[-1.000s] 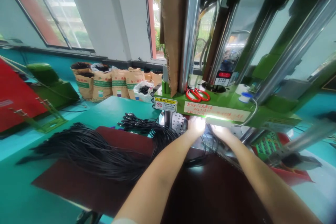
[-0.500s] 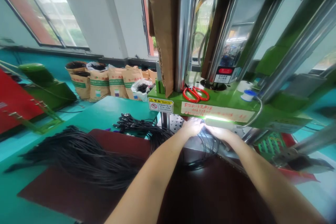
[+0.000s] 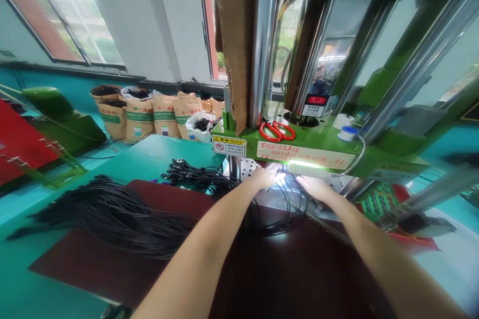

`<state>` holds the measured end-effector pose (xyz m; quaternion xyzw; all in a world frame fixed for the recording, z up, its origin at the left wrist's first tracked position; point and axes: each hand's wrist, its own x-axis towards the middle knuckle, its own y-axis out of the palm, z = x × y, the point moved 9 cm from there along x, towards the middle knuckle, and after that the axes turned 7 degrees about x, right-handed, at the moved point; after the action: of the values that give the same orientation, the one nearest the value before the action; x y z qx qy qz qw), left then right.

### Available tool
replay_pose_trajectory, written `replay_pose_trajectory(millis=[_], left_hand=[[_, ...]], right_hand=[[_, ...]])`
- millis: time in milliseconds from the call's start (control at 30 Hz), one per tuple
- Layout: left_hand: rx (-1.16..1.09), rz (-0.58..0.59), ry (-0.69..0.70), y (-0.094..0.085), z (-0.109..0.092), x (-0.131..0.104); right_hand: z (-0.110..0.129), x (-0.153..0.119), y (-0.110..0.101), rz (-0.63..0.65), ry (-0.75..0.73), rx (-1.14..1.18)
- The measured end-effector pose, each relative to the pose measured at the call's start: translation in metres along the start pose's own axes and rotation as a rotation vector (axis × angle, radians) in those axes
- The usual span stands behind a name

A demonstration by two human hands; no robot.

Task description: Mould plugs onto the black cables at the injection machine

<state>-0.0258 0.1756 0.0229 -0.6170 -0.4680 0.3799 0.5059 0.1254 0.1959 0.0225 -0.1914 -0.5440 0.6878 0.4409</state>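
Observation:
My left hand (image 3: 266, 177) reaches under the green head of a press (image 3: 239, 140), its fingers bent together in the bright lamp glare. Whatever it grips there is washed out. My right hand (image 3: 313, 187) is a short way to its right, below the lamp (image 3: 312, 170); glare and the lamp housing hide how its fingertips are set. Black cables (image 3: 287, 194) hang between the two hands and loop down over the metal plate's front edge onto the dark board (image 3: 299, 269).
Left on the green table (image 3: 149, 152) lie a large black cable bundle (image 3: 112, 219) and a smaller one (image 3: 190, 172). Red-handled scissors (image 3: 277, 131) and a blue-white spool (image 3: 348, 133) rest on the press. Paper sacks (image 3: 140, 117) stand by the wall.
My hands have drawn apart under the lamp: the left has shifted left, and a gap with cables shows between them. The view has moved slightly.

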Motion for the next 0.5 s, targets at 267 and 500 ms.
replay_pose_trajectory(millis=[267,500], left_hand=[[0.004,-0.014,-0.062,0.009,0.006,0.010],[0.012,-0.065,-0.047,-0.007,-0.012,0.006]], right_hand=[[0.002,0.008,-0.002,-0.066,-0.008,0.028],[0.010,0.009,-0.020,-0.188,0.004,0.020]])
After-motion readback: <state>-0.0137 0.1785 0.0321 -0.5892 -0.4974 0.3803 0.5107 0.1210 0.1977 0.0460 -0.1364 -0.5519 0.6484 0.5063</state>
